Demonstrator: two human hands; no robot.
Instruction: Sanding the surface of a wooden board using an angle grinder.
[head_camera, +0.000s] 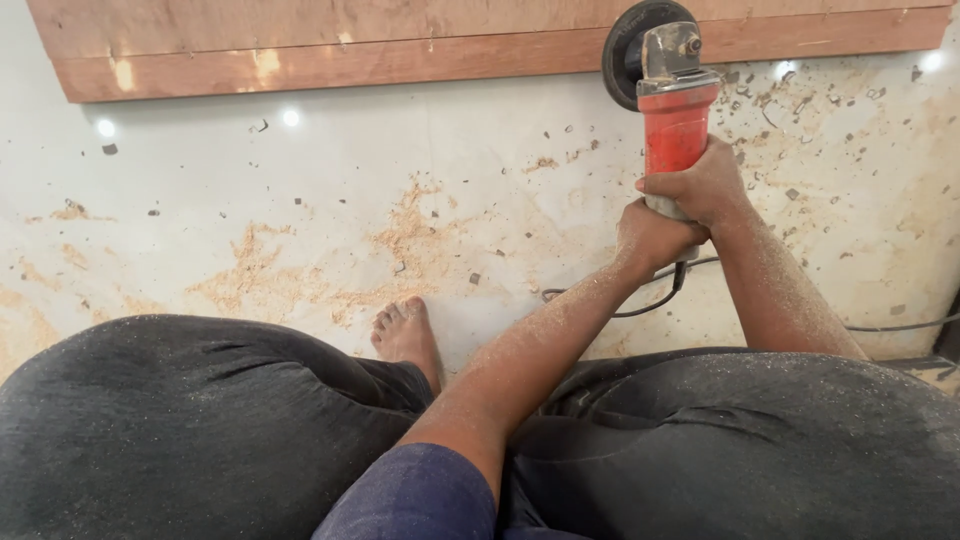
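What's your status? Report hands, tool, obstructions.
Left hand and right hand both clamped on red angle grinder. Disc at wooden board edge. Cord trailing, bare foot nearby.

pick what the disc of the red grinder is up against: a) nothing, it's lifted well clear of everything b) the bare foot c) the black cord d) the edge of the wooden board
d: the angle grinder, held by the left hand and the right hand, has its black disc at the lower edge of the wooden board, far from the bare foot and the cord.
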